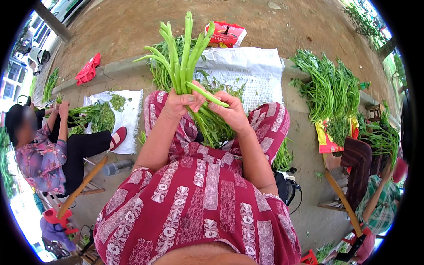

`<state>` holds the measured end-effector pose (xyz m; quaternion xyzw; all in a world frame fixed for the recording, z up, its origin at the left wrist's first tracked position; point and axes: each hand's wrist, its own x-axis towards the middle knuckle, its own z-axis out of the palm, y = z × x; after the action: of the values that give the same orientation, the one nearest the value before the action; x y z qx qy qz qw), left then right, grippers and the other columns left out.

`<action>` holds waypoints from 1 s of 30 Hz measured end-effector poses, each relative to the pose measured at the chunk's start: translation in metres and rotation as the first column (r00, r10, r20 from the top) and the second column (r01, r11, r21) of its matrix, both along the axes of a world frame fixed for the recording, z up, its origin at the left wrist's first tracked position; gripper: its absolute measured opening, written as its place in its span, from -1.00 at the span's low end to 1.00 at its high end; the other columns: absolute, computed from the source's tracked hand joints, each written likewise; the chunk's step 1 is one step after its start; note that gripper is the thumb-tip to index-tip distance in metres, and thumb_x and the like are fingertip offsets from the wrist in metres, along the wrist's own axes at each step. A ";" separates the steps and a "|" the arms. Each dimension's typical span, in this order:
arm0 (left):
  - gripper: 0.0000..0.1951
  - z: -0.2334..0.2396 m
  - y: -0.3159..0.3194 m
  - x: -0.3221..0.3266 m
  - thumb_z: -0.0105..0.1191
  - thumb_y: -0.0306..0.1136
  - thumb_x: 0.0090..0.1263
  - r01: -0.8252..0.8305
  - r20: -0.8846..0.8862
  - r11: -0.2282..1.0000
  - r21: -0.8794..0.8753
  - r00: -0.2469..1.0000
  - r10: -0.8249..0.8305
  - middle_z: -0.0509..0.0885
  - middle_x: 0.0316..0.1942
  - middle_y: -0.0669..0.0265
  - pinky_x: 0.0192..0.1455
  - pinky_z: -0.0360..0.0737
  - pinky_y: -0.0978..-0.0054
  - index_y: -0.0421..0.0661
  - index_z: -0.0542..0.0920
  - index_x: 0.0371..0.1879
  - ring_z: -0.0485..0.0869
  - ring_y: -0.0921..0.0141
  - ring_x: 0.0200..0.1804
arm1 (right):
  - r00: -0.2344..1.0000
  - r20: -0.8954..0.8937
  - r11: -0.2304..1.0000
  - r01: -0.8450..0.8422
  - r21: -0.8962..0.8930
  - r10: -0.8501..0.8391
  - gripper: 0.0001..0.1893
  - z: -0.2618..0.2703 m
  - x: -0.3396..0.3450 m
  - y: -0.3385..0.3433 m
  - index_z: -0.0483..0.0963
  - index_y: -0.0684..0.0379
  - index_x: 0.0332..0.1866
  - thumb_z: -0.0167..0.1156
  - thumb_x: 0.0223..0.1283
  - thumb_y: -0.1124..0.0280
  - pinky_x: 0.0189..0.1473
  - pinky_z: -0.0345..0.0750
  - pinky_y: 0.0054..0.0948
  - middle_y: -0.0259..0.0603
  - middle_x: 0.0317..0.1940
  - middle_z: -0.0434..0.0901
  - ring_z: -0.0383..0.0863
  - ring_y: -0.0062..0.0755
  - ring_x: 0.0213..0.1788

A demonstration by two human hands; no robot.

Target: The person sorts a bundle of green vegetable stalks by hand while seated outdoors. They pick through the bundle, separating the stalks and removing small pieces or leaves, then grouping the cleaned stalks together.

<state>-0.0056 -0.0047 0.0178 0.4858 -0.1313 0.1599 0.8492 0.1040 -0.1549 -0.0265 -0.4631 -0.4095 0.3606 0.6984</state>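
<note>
My left hand [180, 103] is closed around a bunch of thick green vegetable stems [180, 66], whose cut ends fan out away from me. Between the thumb and fingers of my right hand [232, 111] is the end of a single green stem [207, 94], which slants across from the bunch. Leafy tops [215, 132] of greens hang below my hands, between my knees. Loose leaves [218, 84] lie on a white woven sack [261, 73] spread on the ground before me. Part of a heap of greens [159, 66] shows behind the bunch.
Left, a seated person [43, 152] handles greens beside another white sack [131, 116]. Right, a big pile of long-stemmed greens [328, 86] lies near a second seated person [377, 198]. A red printed bag [227, 33] stands beyond the sack, and a grey bottle [117, 167] lies left of me.
</note>
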 end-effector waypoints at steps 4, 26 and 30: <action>-0.74 0.000 -0.001 -0.002 0.25 -0.29 0.07 -0.029 -0.040 0.999 0.040 0.999 0.030 0.44 -0.70 0.27 -0.51 0.44 0.47 -0.19 0.47 -0.59 0.44 0.39 -0.62 | 0.983 0.116 0.990 0.137 0.038 -0.141 -0.87 0.001 -0.006 0.000 0.59 0.23 -0.24 0.29 0.08 0.51 -0.19 0.40 -0.56 -0.36 -0.39 0.47 0.46 -0.55 -0.30; -0.62 -0.001 -0.009 0.001 0.23 -0.15 -0.16 -0.127 -0.190 0.982 0.141 0.970 0.153 0.51 -0.27 0.18 0.26 0.31 0.21 -0.20 0.55 -0.46 0.46 0.19 0.08 | 0.910 0.401 0.984 0.153 -0.087 -0.106 -0.77 0.006 -0.002 -0.007 0.52 0.27 -0.29 0.33 -0.07 0.43 -0.13 0.48 -0.43 -0.23 -0.38 0.54 0.53 -0.41 -0.29; -0.76 0.004 -0.012 0.000 0.17 -0.30 -0.10 -0.135 -0.162 0.982 0.134 0.974 0.156 0.54 -0.23 0.16 0.20 0.36 0.27 -0.19 0.58 -0.48 0.49 0.26 0.04 | 0.977 0.187 0.964 0.147 -0.221 -0.106 -0.81 0.001 -0.007 -0.004 0.48 0.28 -0.34 0.30 -0.07 0.48 -0.21 0.48 -0.49 -0.29 -0.44 0.52 0.51 -0.53 -0.35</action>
<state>-0.0058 -0.0170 0.0219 0.5570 -0.0314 0.1708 0.8122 0.0975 -0.1594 -0.0254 -0.5968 -0.3930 0.3192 0.6225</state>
